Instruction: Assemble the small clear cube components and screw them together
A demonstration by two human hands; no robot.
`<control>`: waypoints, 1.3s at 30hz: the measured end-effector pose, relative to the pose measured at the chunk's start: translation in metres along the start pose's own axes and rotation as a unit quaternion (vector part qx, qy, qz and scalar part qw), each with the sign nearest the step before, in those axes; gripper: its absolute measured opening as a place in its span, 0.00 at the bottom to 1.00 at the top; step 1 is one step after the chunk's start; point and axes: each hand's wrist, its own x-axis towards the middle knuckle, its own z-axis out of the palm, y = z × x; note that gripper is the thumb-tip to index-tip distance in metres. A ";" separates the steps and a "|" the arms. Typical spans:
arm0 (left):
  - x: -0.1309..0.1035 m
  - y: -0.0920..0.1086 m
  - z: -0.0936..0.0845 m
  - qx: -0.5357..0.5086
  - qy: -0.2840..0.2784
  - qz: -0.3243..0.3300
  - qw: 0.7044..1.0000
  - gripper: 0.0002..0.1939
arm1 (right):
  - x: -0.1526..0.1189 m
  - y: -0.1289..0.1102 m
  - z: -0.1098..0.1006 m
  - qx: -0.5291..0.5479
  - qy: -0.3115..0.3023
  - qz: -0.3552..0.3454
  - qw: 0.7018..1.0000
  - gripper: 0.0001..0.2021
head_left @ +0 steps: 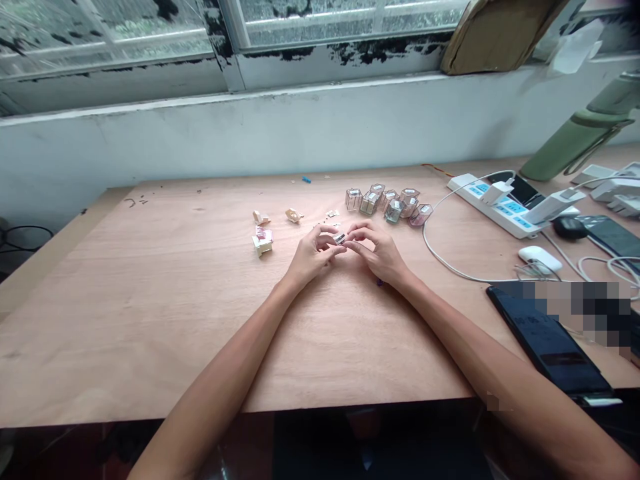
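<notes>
Near the middle of the wooden table (165,300), my left hand (315,252) has its fingers closed round a small grey and dark piece (340,238). My right hand (374,250) meets it from the right, thumb and index finger pinched at the same piece. Just behind my hands lie tiny pale parts (333,214). Left of my left hand are a small cream and pink block model (263,241) and two little beige pieces, one (261,217) behind the model and the other (293,215) nearer my hand. A tiny purple item (380,283) is beside my right wrist.
Several small clear containers (393,210) stand behind my right hand. Further right are a white power strip (500,207) with cables, a white earphone case (540,259), a black phone (550,347) and a green bottle (575,140). A wall with windows rises behind.
</notes>
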 end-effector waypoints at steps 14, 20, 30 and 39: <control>0.000 -0.001 0.002 0.022 -0.004 0.027 0.999 0.20 | -0.003 -0.001 0.002 -0.029 -0.006 -0.002 1.000 0.10; 0.001 0.000 0.002 0.039 0.006 0.031 0.999 0.20 | -0.003 0.001 0.002 -0.021 -0.015 0.002 1.000 0.11; 0.000 0.002 0.002 0.045 -0.007 0.036 0.998 0.19 | -0.004 0.009 0.002 0.012 -0.015 0.053 0.998 0.14; 0.001 0.001 0.000 0.127 0.033 0.062 0.989 0.16 | 0.002 0.010 -0.018 -0.044 0.070 0.083 0.993 0.20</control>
